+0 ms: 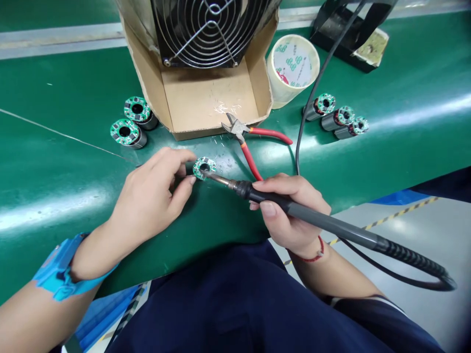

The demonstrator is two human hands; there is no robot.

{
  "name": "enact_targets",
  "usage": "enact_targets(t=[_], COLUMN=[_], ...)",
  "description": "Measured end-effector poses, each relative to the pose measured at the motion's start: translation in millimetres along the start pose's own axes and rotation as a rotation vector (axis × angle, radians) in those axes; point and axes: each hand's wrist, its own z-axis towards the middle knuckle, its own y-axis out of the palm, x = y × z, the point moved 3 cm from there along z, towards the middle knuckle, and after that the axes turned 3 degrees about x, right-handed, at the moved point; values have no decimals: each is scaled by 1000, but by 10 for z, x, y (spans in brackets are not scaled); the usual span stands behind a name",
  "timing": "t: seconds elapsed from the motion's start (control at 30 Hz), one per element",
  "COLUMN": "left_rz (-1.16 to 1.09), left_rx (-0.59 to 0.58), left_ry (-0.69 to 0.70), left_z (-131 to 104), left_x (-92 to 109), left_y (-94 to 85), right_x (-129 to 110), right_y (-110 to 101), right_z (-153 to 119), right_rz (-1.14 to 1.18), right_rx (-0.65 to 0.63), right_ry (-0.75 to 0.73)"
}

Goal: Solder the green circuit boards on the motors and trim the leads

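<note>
Left hand (pixel 149 193): thumb and forefinger pinch a small motor (pixel 189 168), dark body mostly inside the grip. Right hand (pixel 294 233): closed round a soldering iron (pixel 331 225), pen fashion, thumb on the near side.

Motor lies between the hands, at the left fingertips, so the left is nearer. Its long axis runs roughly left to right, ring-shaped circuit board (pixel 197 169) facing right. Iron slants up and leftward from the lower right, tip over the board beside its centre hole. Red-handled pliers (pixel 238 129) lie open just beyond, jaws at the box (pixel 198 98) edge.

Hard to make out: whether the tip touches the board or only overlaps it in view. Left hand's remaining fingers hidden. Thin wire (pixel 66 135) comes in from the left edge; its far end is lost near that hand, cannot tell if held.
</note>
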Motion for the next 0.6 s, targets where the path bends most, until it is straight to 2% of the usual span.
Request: enact_targets(t=[0.17, 0.33, 0.6], left_rz=[-98, -133, -133], left_rx=[-91, -75, -76], left_ry=[-57, -124, -135], left_z=[22, 4, 8], left_x=[-47, -70, -61], left_y=[73, 114, 117], right_x=[-10, -32, -66], right_y=[-31, -65, -89], right_z=[32, 60, 84], right_rz=[-8, -26, -45], right_rx=[-18, -18, -15], right_ry=[12, 44, 36])
